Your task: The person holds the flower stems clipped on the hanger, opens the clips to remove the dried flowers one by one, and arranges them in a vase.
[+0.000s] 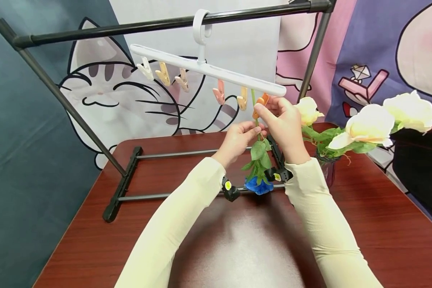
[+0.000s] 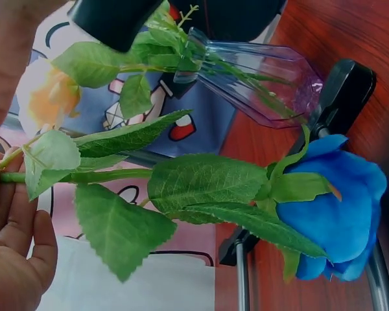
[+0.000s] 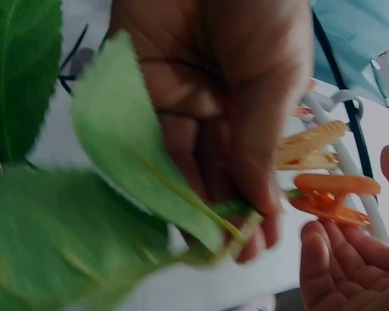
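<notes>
A blue artificial rose hangs head down, its stem running up to an orange clothespin at the right end of a white hanger. My left hand pinches the green stem below the clothespin; the left wrist view shows the leaves and blue bloom beyond it. Higher up, my right hand has thumb and fingers around the orange clothespin. In the right wrist view, fingertips touch the clothespin's underside, and leaves partly cover the left hand.
A black rack bar carries the hanger, whose other clothespins hang in a row. A glass vase of pale roses stands right of the rack. The rack's feet rest on the brown table.
</notes>
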Demonstrator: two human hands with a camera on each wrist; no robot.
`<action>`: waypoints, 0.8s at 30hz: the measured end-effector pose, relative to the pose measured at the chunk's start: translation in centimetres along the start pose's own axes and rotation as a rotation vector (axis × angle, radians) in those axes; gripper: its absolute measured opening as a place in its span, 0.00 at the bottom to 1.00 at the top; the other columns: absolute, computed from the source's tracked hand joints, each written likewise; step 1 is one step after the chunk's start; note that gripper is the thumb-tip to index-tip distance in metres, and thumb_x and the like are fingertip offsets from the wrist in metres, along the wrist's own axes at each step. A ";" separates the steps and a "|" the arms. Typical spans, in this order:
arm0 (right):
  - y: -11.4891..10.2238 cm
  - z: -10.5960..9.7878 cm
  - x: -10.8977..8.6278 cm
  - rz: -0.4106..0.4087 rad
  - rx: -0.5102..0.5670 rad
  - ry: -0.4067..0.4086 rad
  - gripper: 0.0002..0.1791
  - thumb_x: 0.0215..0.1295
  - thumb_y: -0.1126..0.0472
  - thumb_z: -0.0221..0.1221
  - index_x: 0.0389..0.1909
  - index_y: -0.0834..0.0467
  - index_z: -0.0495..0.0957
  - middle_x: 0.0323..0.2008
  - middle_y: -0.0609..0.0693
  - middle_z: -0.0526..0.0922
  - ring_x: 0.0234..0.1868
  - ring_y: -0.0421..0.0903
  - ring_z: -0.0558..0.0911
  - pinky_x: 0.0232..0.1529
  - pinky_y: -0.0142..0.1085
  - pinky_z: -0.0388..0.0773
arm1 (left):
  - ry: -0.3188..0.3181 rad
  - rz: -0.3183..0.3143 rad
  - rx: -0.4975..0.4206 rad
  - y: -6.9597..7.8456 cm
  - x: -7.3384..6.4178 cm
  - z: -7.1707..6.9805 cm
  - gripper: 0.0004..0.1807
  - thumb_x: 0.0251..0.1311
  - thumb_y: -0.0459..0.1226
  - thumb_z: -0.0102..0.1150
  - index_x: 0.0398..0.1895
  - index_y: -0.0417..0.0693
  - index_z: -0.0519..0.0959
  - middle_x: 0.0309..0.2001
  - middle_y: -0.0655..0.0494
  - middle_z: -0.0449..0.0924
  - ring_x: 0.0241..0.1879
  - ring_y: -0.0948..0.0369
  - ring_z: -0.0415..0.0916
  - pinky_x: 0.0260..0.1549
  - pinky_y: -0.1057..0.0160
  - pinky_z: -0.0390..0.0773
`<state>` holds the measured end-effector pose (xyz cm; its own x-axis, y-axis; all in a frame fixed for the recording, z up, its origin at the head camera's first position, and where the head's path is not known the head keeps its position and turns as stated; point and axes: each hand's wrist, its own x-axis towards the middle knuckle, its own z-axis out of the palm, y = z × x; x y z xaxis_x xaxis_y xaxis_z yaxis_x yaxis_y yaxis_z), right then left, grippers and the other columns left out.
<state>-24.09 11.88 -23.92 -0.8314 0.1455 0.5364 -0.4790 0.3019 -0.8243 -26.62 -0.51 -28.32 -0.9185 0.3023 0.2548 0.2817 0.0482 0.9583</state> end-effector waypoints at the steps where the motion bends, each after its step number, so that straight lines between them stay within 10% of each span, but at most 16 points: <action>1: 0.1 0.3 0.1 -0.011 0.024 0.025 0.20 0.56 0.53 0.63 0.42 0.65 0.78 0.30 0.49 0.80 0.30 0.35 0.77 0.31 0.24 0.73 | -0.001 0.002 -0.001 0.0 0.0 0.0 0.11 0.63 0.35 0.53 0.38 0.35 0.80 0.38 0.48 0.83 0.39 0.69 0.76 0.43 0.68 0.76; 24: -0.1 0.8 0.7 -0.119 0.149 0.133 0.10 0.59 0.59 0.61 0.33 0.63 0.75 0.22 0.39 0.75 0.26 0.36 0.73 0.27 0.27 0.67 | 0.042 0.010 -0.020 -1.2 -1.2 -0.7 0.11 0.62 0.31 0.52 0.41 0.31 0.80 0.38 0.38 0.82 0.39 0.58 0.81 0.43 0.65 0.78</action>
<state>-24.81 11.22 -23.59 -0.7268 0.2434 0.6423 -0.6158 0.1835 -0.7663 -26.04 -1.63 -29.64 -0.9266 0.2621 0.2696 0.2859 0.0257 0.9579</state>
